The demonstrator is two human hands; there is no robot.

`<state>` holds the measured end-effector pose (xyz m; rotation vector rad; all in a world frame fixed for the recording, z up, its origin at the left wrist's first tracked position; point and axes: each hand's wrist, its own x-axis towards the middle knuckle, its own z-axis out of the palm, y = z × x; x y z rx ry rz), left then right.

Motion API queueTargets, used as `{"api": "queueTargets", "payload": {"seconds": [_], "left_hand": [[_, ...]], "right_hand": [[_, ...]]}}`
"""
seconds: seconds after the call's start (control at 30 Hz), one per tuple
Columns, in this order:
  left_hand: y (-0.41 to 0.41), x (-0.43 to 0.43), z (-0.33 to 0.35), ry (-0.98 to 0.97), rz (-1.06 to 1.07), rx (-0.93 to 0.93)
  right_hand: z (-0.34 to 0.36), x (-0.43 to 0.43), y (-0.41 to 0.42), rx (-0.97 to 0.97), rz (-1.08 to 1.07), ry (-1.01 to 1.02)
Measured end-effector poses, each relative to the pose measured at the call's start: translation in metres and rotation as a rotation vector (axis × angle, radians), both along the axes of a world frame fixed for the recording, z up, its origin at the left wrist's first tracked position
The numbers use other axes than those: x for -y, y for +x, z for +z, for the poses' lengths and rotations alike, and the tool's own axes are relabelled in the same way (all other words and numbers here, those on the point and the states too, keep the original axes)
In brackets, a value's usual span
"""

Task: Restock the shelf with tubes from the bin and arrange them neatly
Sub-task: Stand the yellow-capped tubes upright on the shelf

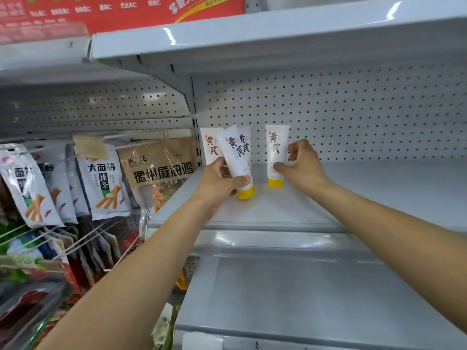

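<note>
1. The left hand (217, 183) is closed around a tilted tube (232, 152). The tube is white with dark lettering, and its top leans to the left. Its yellow cap points down, low over the shelf (328, 203); I cannot tell whether the cap touches the shelf.
2. The right hand (303, 165) pinches an upright tube (276, 147), with the thumb on its front and the fingers curled at its right edge. This tube stands on its yellow cap on the shelf, near the tilted one but apart from it.
3. A corner tube (211, 145) stands at the shelf's back left.
4. A half-hidden tube (245, 140) stands just behind the tilted one.
5. All four tubes sit toward the left end of the shelf, in front of the pegboard back panel (353, 109).
6. To the left, snack packets (103, 180) and a brown packet (156, 168) hang on hooks.
7. An upper shelf (252, 34) runs overhead.
</note>
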<state>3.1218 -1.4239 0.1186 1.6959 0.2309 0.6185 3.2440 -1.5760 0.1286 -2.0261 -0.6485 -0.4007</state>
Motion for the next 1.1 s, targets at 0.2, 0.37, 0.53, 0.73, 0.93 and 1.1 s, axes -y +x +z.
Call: {"api": "queueTargets", "payload": {"seconds": [0.2, 0.37, 0.53, 0.73, 0.93, 1.1], "left_hand": [[0.005, 0.025, 0.007, 0.063, -0.022, 0.001], [0.015, 0.041, 0.015, 0.09, -0.088, -0.003], [0.027, 0.046, 0.016, 0.179, -0.077, -0.025], [0.043, 0.04, 0.004, 0.44, 0.066, -0.142], [0.044, 0.043, 0.003, 0.762, 0.221, -0.276], [0.042, 0.045, 0.003, 0.853, 0.263, -0.363]], "right_hand": [[0.002, 0.001, -0.041, -0.089, 0.316, -0.23], [0.006, 0.018, -0.035, -0.133, 0.345, -0.129], [0.009, 0.048, -0.01, -0.131, 0.184, -0.157], [0.011, 0.066, 0.025, -0.183, 0.084, -0.159], [0.001, 0.067, 0.045, -0.302, 0.106, -0.141], [-0.003, 0.064, 0.047, -0.294, 0.091, -0.156]]}}
